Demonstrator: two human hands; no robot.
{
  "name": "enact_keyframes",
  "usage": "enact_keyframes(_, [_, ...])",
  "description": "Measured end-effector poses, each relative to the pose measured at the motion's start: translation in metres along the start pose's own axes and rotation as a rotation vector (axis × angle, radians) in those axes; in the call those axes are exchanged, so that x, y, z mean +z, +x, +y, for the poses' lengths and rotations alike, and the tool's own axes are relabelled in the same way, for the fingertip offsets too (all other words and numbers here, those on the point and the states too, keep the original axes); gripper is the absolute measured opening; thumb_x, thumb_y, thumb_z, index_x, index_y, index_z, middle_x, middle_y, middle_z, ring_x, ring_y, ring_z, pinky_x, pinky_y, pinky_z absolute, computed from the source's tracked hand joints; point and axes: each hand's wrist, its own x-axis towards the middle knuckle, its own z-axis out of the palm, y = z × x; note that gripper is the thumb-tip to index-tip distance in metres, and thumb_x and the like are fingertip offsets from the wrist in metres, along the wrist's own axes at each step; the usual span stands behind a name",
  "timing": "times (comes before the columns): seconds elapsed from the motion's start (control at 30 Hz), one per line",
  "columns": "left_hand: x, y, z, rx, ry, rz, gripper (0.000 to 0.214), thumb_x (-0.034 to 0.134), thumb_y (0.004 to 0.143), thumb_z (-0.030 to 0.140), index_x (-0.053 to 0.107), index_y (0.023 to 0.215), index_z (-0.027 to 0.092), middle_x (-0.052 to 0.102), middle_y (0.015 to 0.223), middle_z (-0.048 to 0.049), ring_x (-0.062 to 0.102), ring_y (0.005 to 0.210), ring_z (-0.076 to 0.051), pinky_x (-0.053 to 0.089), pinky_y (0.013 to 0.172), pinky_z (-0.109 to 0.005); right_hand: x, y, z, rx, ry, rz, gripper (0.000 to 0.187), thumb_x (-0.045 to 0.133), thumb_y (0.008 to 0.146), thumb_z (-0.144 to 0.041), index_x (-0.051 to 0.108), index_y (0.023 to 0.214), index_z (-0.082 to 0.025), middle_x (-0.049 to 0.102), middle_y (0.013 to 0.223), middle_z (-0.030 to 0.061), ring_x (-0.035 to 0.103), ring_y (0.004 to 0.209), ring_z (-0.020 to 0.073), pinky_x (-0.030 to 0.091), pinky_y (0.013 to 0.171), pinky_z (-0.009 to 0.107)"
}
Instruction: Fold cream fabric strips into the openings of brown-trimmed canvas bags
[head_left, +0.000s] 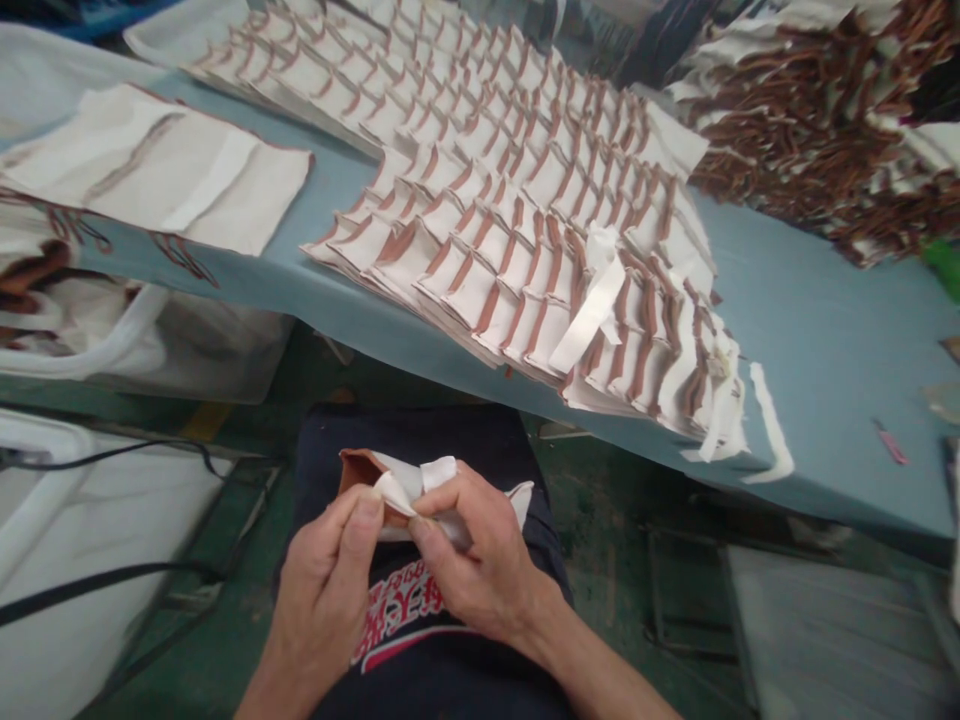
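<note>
Off the near edge of the table (pixel 810 300), cloth (pixel 395 490) (brown at left) is pinched by left hand (pixel 330 560) and right hand (pixel 484 560); it is best kept taut.

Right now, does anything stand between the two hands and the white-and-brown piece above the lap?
Nothing visible does: the left hand and the right hand both pinch the white-and-brown piece directly between thumb and fingers.

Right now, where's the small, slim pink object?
In the head view, the small, slim pink object lies at the right on the blue tabletop, to the right of the curved white strip.
</note>
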Motion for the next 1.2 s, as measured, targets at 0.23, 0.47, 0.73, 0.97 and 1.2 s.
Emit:
enact_keyframes(0.23, [0.006,0.001,0.013,-0.041,0.183,0.234,0.044,0.049,0.109,0.047,0.061,0.073,0.024,0.051,0.062,0.0053,0.045,0.056,-0.015,0.037,0.058,-0.029,-0.012,0.008,-0.001,0.033,0.100,-0.052,0.022,0.050,0.108,-0.012,0.069,0.108,-0.021,0.077,0.094,0.0039,0.070,0.082,0.0153,0.055,0.078,0.028])
enact_keyframes(0.47, [0.016,0.005,0.033,-0.011,0.226,0.266,0.041,0.049,0.107,0.043,0.061,0.073,0.024,0.050,0.059,0.0065,0.046,0.054,-0.014,0.035,0.059,-0.031,-0.030,0.018,-0.003,0.181,0.421,-0.178,0.021,0.047,0.112,-0.017,0.061,0.127,-0.023,0.069,0.078,-0.0050,0.062,0.063,0.0093,0.051,0.065,0.020])
enact_keyframes(0.73, [0.010,0.007,0.043,-0.092,0.307,0.321,0.037,0.063,0.096,0.062,0.072,0.102,0.027,0.071,0.073,0.0047,0.061,0.060,-0.018,0.045,0.062,-0.029,-0.069,0.036,-0.012,0.283,0.239,-0.451,0.082,0.054,0.107,-0.020,0.015,0.179,-0.019,0.081,0.086,-0.0016,0.067,0.066,0.0141,0.055,0.069,0.027])
enact_keyframes(0.97, [0.018,0.009,0.056,-0.280,-0.165,-0.084,0.047,0.075,0.087,0.068,0.078,0.092,0.021,0.073,0.081,-0.0011,0.067,0.059,-0.017,0.052,0.055,-0.025,-0.085,0.046,-0.020,0.183,0.265,-0.454,0.086,0.048,0.101,-0.017,0.016,0.179,-0.010,0.079,0.091,0.0011,0.063,0.064,0.0138,0.055,0.065,0.026])
enact_keyframes(1.2, [0.021,0.010,0.067,-0.313,-0.395,-0.097,0.054,0.086,0.077,0.070,0.081,0.090,0.019,0.068,0.066,-0.0009,0.057,0.054,-0.012,0.044,0.052,-0.018,-0.095,0.060,-0.033,0.227,0.172,-0.558,0.089,0.049,0.093,-0.012,0.026,0.179,-0.013,0.071,0.072,-0.0052,0.058,0.053,0.0124,0.045,0.051,0.021])
